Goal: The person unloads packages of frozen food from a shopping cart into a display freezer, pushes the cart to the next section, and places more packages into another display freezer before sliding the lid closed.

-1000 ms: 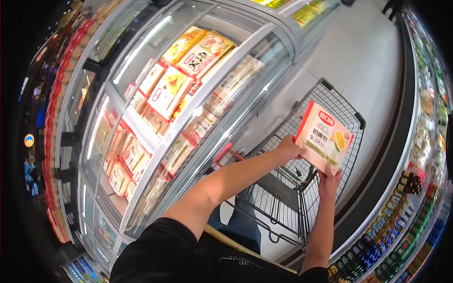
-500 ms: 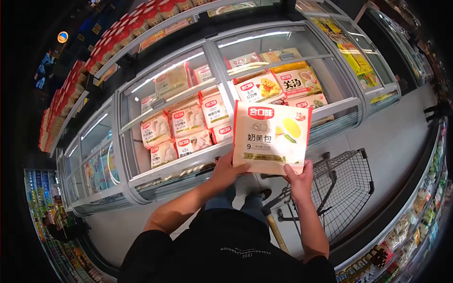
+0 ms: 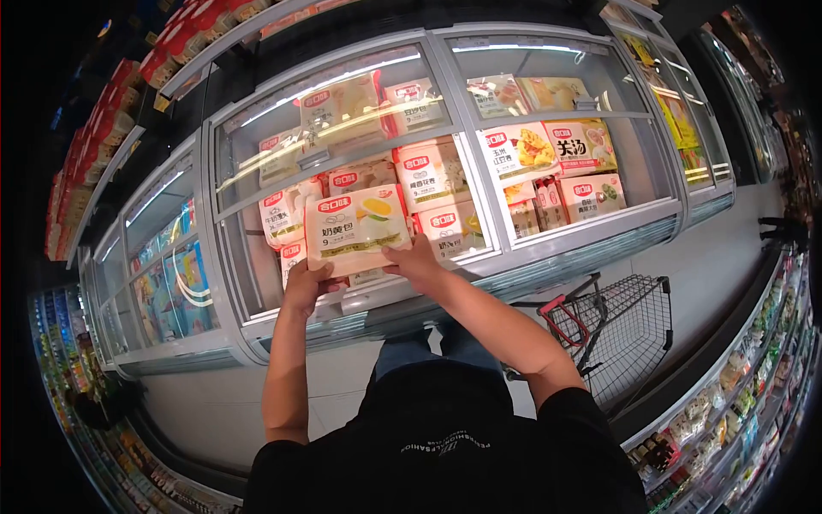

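Observation:
A cream package with a red label and a picture of a yellow bun (image 3: 358, 224) is held upright between both hands, over the front edge of the freezer (image 3: 377, 295). My left hand (image 3: 306, 287) grips its lower left corner, thumb on the front. At the lower right corner, my right hand (image 3: 418, 264) pinches it the same way. Behind it, similar red and white packages (image 3: 431, 174) lie in the freezer compartment. The compartment to the right holds a package with large black characters (image 3: 580, 147) and others.
A wire shopping cart (image 3: 629, 330) with a red handle part stands on the floor at the right. Stocked shelves (image 3: 736, 385) curve along the right edge. Red-topped packs (image 3: 193, 34) line a shelf above the freezer. More freezer sections (image 3: 175, 265) extend left.
The package has moved left, away from the cart side, and is now in front of the left freezer compartment. Both hands have travelled with it and still hold it. The view has turned toward the freezer.

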The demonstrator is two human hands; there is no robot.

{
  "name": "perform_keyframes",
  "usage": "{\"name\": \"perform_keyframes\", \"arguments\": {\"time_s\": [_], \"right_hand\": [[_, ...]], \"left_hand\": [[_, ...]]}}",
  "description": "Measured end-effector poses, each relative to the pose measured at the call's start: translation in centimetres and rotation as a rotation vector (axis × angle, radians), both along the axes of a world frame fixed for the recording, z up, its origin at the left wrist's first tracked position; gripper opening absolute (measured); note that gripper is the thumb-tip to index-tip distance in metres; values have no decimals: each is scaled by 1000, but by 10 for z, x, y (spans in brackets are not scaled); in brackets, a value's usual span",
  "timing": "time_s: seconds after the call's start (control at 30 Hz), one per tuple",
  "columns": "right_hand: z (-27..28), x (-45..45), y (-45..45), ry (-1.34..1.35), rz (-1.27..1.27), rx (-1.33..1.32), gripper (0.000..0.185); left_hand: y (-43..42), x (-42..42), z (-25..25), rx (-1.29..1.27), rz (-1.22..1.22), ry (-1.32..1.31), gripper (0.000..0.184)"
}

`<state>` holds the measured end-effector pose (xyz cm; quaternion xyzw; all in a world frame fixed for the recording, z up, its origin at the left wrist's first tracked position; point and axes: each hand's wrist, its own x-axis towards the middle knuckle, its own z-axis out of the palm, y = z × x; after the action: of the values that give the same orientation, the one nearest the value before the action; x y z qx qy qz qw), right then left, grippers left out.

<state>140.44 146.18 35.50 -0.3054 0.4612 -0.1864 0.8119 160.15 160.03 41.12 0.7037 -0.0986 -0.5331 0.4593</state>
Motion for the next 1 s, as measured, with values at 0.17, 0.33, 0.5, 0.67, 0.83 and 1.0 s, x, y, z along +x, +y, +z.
{"name": "perform_keyframes", "arguments": {"time_s": [0.17, 0.33, 0.5, 0.67, 0.83, 1.0], "right_hand": [[-24, 22, -23, -20, -1, 51, 50], [-86, -4, -66, -24, -292, 164, 55], [-120, -11, -99, 183, -531, 99, 51], [-165, -14, -103, 521, -400, -9, 47], [-130, 12, -84, 359, -229, 14, 49], [-139, 30, -82, 262, -343, 70, 50]], "left_hand": [[-16, 17, -41, -28, 118, 35, 35], [-83, -7, -109, -109, 98, 91, 40], [-148, -31, -161, -133, 63, 137, 41], [-157, -32, -183, -91, 29, 116, 42], [-117, 4, -171, -84, 108, 100, 43], [-109, 16, -167, -146, 129, 114, 46]]}}
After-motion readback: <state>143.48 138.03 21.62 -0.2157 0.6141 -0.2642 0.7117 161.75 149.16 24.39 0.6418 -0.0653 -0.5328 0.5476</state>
